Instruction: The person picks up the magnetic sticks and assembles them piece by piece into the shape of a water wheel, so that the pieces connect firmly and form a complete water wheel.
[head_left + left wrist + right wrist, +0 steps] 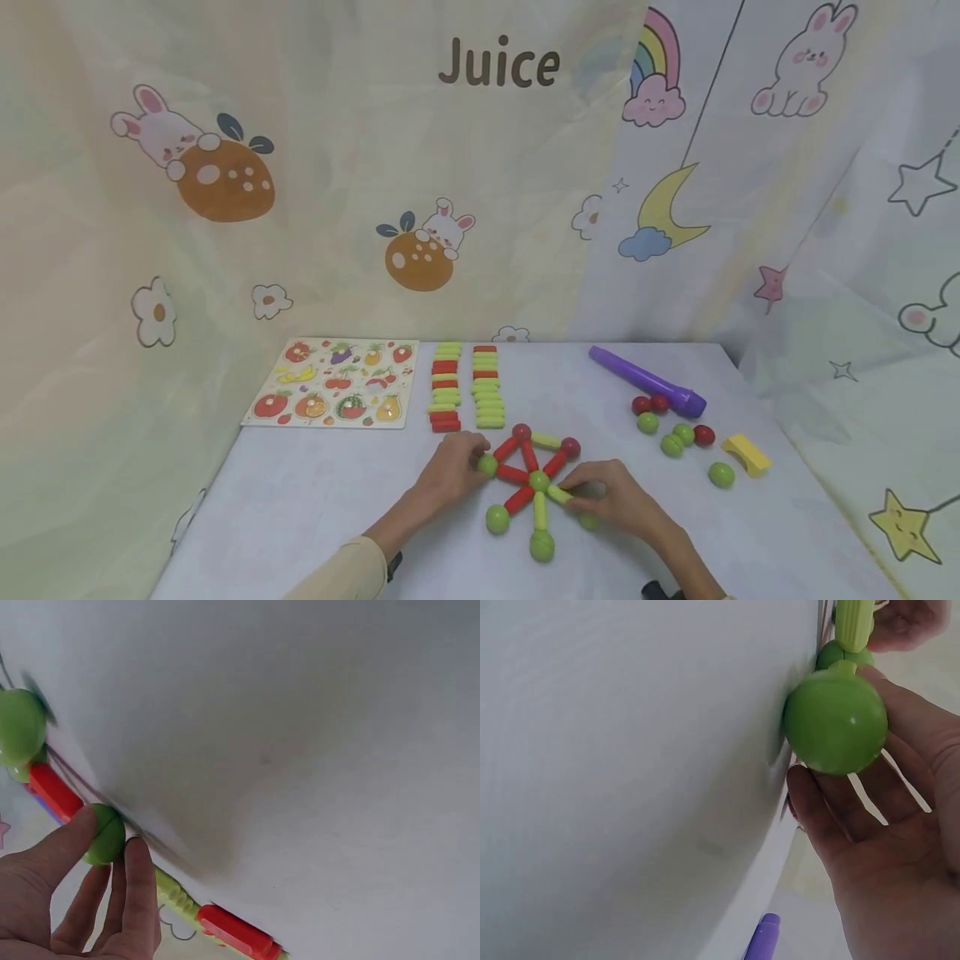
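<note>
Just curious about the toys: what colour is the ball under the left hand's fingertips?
Green ball, clearest in the left wrist view, held by the left hand.

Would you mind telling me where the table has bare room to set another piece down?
Free: the near-left table, below the fruit puzzle. Crowded: the middle, around the stick-and-ball wheel, and the right, by the loose balls.

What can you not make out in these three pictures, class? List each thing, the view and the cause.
- Right hand, head view: its fingers hide how it holds the green stick.
- Fruit puzzle, head view: pieces too small to name.
- Purple tube, right wrist view: cut off by the bottom edge.
- Left hand, left wrist view: palm cut off.
</note>
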The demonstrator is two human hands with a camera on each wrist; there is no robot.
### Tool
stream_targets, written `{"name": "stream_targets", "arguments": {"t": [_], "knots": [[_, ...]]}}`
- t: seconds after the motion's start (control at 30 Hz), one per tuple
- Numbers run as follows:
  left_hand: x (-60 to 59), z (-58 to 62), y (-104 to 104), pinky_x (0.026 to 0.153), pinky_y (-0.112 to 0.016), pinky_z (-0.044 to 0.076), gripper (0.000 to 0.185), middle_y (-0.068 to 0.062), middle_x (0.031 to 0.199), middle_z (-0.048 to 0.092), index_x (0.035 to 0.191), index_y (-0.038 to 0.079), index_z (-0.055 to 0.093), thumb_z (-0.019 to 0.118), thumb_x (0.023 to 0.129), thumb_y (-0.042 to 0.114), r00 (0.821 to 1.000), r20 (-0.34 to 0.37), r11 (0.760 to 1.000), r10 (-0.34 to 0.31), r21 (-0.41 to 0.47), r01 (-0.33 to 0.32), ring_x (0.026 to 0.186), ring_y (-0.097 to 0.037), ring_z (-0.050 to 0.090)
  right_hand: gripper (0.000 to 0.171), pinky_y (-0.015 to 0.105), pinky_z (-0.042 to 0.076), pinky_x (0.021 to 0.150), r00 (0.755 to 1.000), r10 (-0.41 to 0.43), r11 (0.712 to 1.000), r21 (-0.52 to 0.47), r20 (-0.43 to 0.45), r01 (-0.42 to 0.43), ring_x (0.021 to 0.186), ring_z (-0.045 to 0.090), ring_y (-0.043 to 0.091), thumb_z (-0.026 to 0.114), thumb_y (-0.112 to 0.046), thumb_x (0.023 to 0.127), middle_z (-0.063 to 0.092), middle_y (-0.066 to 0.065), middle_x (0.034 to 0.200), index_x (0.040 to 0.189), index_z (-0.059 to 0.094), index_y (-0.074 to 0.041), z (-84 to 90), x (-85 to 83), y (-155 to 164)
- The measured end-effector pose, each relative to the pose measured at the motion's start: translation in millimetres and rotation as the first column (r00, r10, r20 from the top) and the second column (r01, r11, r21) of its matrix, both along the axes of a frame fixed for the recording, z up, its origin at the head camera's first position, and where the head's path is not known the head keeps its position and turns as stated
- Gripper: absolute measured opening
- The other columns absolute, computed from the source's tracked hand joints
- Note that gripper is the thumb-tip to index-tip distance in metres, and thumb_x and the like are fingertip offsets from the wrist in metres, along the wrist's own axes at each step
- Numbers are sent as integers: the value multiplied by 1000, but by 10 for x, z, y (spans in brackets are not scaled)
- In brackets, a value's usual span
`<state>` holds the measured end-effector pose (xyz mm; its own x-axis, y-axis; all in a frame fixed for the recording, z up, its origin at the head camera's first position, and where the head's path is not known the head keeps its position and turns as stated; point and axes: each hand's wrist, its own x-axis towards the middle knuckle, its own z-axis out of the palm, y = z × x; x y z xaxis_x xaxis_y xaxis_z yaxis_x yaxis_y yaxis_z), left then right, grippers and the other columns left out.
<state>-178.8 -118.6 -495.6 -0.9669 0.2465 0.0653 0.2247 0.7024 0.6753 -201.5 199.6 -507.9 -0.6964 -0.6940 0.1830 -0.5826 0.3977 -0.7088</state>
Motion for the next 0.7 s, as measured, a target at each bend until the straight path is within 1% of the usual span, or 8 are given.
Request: {"name": "stream_targets", "arguments": {"t": [0.13, 0.2, 0.3, 0.4, 0.47, 0.5, 0.57, 0.7], "knots": [[-110, -31, 16, 85, -34, 62, 29, -5, 104, 78, 119, -1, 78, 86, 91, 5, 1000, -19, 999, 9, 54, -8, 89, -15, 65, 20, 31, 60, 93, 1000, 20, 999, -25, -12, -20, 102, 76, 15, 84, -19, 95, 82, -3, 107, 113, 82, -12, -10, 21, -16], [-148, -45, 24, 85, -37, 63, 29, -7, 104, 79, 118, -2, 79, 86, 90, 3, 1000, -17, 995, 15, 95, -13, 89, -16, 67, 19, 31, 60, 95, 1000, -9, 1000, -22, -10, 9, 103, 76, 13, 84, -21, 95, 82, -6, 107, 113, 83, -14, -10, 23, -4], [-162, -63, 20, 85, -37, 64, 31, -8, 107, 80, 120, -2, 78, 85, 91, 3, 999, 3, 990, 38, 137, -38, 91, -18, 69, 17, 33, 62, 91, 991, -126, 991, -54, -40, 124, 99, 76, 12, 85, -15, 93, 82, -7, 104, 110, 83, -15, 3, 2, 29], [-136, -30, -26, 86, -39, 64, 31, -12, 111, 79, 121, -3, 77, 85, 91, 2, 999, -6, 986, 51, 159, -49, 97, -23, 71, 24, 39, 65, 84, 955, -265, 960, -130, -134, 248, 95, 75, 18, 89, -4, 86, 80, -3, 101, 108, 82, -11, 15, -77, 78], [-117, -2, -101, 87, -39, 63, 30, -13, 114, 77, 122, -2, 76, 83, 93, 2, 998, -23, 985, 64, 160, -60, 102, -25, 72, 33, 43, 66, 80, 934, -298, 948, -177, -197, 265, 95, 74, 25, 92, 3, 79, 78, 5, 104, 109, 80, -6, 11, -148, 97], [-109, 15, -149, 88, -39, 63, 29, -14, 116, 76, 121, -2, 75, 82, 93, 1, 997, -37, 985, 75, 160, -68, 104, -27, 71, 37, 44, 66, 80, 933, -293, 948, -190, -207, 256, 98, 74, 28, 92, 6, 77, 78, 8, 107, 110, 80, -3, 6, -180, 103], [-109, 21, -261, 89, -40, 63, 27, -14, 116, 75, 120, -1, 75, 80, 94, -1, 991, -72, 982, 109, 163, -96, 106, -28, 72, 43, 46, 65, 83, 947, -252, 958, -194, -201, 213, 102, 74, 33, 92, 9, 75, 77, 14, 112, 114, 78, 0, -15, -232, 115], [-154, -1, -442, 90, -42, 63, 23, -12, 111, 76, 114, 1, 77, 80, 91, -5, 966, -111, 963, 235, 166, -215, 105, -28, 71, 44, 44, 63, 90, 974, -194, 971, -164, -120, 173, 106, 75, 33, 89, 11, 78, 78, 17, 117, 120, 77, 2, -63, -272, 135]]}}
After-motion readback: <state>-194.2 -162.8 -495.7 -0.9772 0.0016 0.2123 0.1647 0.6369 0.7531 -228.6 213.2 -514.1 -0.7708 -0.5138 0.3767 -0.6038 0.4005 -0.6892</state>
